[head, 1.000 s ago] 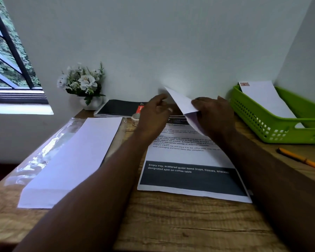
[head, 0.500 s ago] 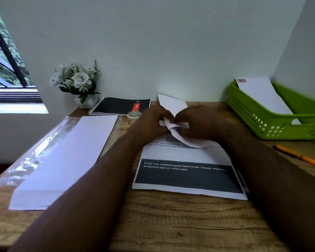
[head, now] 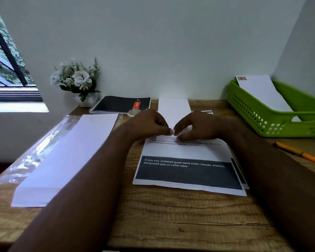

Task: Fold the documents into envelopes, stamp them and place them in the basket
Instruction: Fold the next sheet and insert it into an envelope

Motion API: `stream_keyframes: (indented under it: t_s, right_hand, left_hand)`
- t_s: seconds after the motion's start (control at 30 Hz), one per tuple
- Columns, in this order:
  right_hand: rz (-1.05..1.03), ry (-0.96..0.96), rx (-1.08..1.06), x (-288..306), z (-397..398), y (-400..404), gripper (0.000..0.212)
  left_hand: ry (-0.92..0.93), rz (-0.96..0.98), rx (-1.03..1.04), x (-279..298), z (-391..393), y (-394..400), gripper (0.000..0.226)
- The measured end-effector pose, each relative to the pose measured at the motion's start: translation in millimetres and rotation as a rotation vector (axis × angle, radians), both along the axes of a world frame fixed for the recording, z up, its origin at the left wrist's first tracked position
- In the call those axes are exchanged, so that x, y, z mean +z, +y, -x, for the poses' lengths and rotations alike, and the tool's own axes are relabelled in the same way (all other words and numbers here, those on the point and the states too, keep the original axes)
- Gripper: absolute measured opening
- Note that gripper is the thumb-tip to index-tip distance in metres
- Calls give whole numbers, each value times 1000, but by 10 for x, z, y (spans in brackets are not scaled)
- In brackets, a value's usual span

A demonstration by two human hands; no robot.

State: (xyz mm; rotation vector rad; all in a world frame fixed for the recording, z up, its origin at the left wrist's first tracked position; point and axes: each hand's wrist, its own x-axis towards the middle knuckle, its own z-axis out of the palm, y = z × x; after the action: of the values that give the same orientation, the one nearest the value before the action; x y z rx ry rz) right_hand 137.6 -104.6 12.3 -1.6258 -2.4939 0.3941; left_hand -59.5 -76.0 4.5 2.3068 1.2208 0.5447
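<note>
A printed document (head: 185, 153) with a dark band lies on the wooden desk (head: 171, 215), on top of another sheet. My left hand (head: 149, 124) and my right hand (head: 200, 126) meet at its far part, fingers curled, fingertips pinching the paper along a fold. A white flap of the sheet (head: 174, 108) shows beyond the hands, toward the wall. A stack of white envelopes (head: 71, 151) lies at the left. The green basket (head: 253, 113) at the right holds one stamped envelope (head: 262, 91).
A clear plastic wrapper (head: 35, 151) lies left of the envelope stack. A black spiral notebook (head: 120, 104), a small tape roll (head: 134, 112) and a pot of white flowers (head: 76, 80) stand at the back. An orange pencil (head: 302, 154) lies at the right.
The hands brought the raised far end of the sheet down and toward me; they now sit close together, low on the paper, at the fold.
</note>
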Motion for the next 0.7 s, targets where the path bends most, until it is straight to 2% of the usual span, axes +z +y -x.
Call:
stream_keyframes:
  t_s: [0.07, 0.3, 0.37, 0.4, 0.5, 0.57, 0.7]
  right_hand:
    - [-43, 18, -12, -32, 0, 18, 27]
    - [-139, 69, -25, -139, -16, 135, 26]
    - [-167, 95, -18, -130, 3, 137, 18]
    - [-158, 109, -11, -128, 17, 135, 13]
    - [-97, 119, 2, -132, 64, 124, 17]
    - [-25, 165, -7, -102, 32, 109, 8]
    - [93, 173, -75, -19, -169, 86, 9]
  left_hand:
    - [4, 23, -9, -20, -4, 3, 22]
    - [74, -92, 6, -84, -85, 13, 14]
    - [78, -95, -11, -69, -135, -30, 16]
    - [72, -91, -13, -66, -159, -48, 16]
    - [79, -91, 20, -77, -206, -69, 17]
    - [87, -69, 48, -79, -217, -60, 14]
    - [177, -45, 128, -16, -173, -61, 7]
